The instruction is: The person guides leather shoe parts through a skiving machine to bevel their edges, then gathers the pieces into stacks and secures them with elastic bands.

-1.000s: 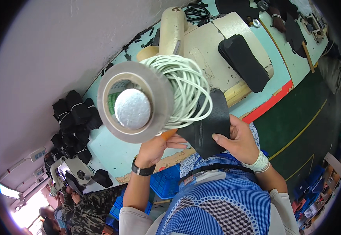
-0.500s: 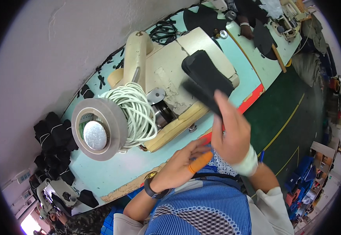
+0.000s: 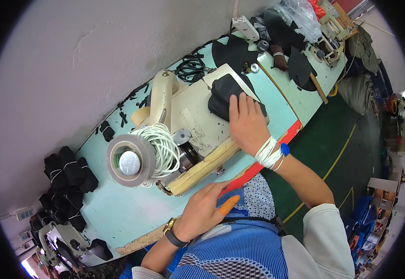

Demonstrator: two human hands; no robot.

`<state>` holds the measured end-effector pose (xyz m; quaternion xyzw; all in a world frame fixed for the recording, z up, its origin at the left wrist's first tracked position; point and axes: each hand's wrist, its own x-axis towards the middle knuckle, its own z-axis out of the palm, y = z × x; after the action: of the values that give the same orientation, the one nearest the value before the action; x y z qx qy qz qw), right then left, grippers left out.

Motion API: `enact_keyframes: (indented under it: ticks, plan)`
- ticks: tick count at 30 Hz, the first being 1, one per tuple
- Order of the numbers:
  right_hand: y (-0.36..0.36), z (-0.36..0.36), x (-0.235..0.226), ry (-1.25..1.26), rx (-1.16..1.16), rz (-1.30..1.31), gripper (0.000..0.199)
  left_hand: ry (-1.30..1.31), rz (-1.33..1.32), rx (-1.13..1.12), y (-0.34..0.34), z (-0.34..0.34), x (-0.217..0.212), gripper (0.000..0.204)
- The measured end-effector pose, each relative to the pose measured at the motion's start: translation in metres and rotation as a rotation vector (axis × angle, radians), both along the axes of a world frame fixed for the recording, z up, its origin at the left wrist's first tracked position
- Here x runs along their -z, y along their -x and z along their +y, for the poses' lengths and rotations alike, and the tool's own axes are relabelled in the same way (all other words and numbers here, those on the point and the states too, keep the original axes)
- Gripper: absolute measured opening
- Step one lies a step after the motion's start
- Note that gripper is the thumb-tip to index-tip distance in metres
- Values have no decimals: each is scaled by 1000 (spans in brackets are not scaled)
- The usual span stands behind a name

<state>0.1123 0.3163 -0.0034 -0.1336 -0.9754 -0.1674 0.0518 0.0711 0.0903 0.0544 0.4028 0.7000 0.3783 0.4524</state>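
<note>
Right hand (image 3: 246,123) laid flat, fingers extended, on black fabric piece (image 3: 223,95) atop cream sewing machine (image 3: 193,125); nothing grasped. Left hand (image 3: 202,209) loosely curled, empty, rested at table edge (image 3: 118,218).

The right hand (image 3: 246,123) lies flat, palm down, fingers together and stretched toward eleven o'clock; its forearm runs back toward five o'clock, a white band with a blue bead wound round the wrist. The left hand (image 3: 202,211) rests lower, at about seven o'clock from the right, fingers loosely curled, pointing toward two o'clock; one fingertip wears an orange cot; a watch circles its wrist.
</note>
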Motion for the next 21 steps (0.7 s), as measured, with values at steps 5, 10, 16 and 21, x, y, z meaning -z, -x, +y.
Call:
enact_keyframes:
  ticks: [5, 10, 16, 21]
  plan:
    - [-2, 22, -5, 149, -62, 73, 62, -243, 365, 18, -1, 15, 8, 43]
    - [3, 27, -22, 357, -13, -128, 67, -403, 616, 64, 6, 23, -2, 52]
    - [-43, -39, -104, 1592, -345, -684, 47, -151, 130, 329, 24, -8, -27, 80]
    - [-116, -102, -42, 1912, 167, -215, 46, -2, -207, 155, -3, -79, 3, 58]
